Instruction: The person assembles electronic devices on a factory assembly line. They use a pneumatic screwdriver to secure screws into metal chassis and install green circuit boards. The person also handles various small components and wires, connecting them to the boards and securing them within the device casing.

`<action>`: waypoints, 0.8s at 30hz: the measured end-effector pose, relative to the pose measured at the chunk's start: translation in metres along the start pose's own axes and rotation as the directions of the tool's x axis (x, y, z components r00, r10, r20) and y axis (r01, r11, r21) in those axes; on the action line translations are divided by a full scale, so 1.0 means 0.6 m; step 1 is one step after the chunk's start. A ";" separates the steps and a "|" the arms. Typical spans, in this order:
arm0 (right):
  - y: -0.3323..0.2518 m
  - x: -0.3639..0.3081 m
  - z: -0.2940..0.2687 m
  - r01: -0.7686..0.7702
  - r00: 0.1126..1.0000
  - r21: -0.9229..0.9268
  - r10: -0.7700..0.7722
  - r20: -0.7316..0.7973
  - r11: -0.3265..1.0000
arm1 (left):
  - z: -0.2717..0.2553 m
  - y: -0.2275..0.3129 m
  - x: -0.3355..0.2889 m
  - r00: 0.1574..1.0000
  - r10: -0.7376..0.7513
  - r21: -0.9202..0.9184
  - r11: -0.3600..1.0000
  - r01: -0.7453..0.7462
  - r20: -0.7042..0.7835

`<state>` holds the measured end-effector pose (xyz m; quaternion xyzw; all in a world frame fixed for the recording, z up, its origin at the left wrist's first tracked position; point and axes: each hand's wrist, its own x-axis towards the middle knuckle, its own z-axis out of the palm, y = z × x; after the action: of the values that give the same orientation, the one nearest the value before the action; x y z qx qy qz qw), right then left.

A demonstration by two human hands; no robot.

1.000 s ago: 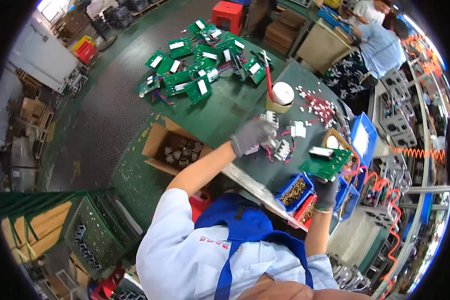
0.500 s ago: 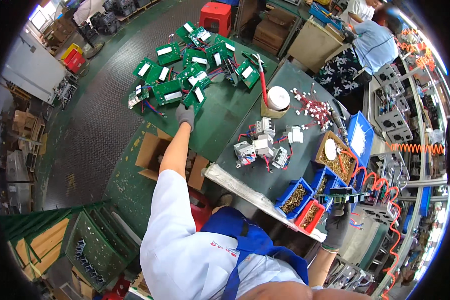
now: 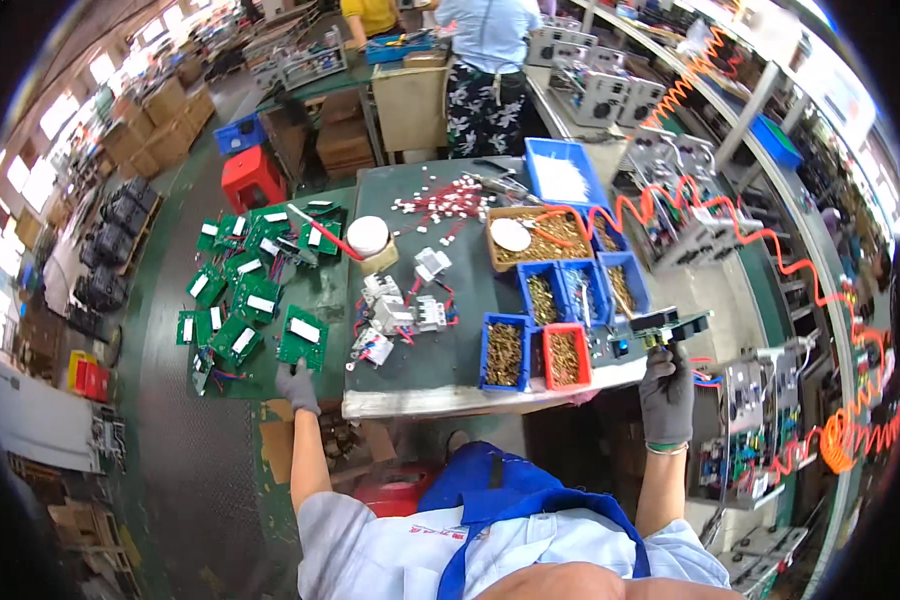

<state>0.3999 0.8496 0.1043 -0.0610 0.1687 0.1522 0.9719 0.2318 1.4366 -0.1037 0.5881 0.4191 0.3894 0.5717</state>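
Observation:
My left hand (image 3: 297,388), in a grey glove, pinches the near edge of a green circuit board (image 3: 302,340) with a white label. That board is held just right of a spread of similar green circuit boards (image 3: 240,305) with coloured wires. On the right, my gloved right hand (image 3: 666,395) grips another circuit board (image 3: 670,328), seen nearly edge-on, with dark parts on it. It is raised beside the table's right end, close to the screw bins. My fingers partly hide its lower edge.
On the dark table (image 3: 425,360) sit grey-white switch blocks (image 3: 395,310) with wires, a white round tub (image 3: 368,236) and red-wired connectors (image 3: 445,208). Blue bins (image 3: 505,352) and a red bin (image 3: 567,357) hold screws. Orange coiled hoses (image 3: 760,235) hang at right. A co-worker (image 3: 488,70) stands beyond.
The view has swung to the right. My left hand has drawn one circuit board off the group, toward the table. My right hand still holds its board.

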 end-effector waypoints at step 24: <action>-0.460 -1.000 -0.348 0.960 -0.191 -0.171 -0.966 0.173 -0.220 | 0.550 0.449 -1.032 0.001 0.486 -0.485 0.872 0.071 0.874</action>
<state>-0.1155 0.3877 0.1356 -0.2885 0.0516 -0.6350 0.7147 0.3399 0.7429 0.1642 0.6161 -0.2788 0.0303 0.7360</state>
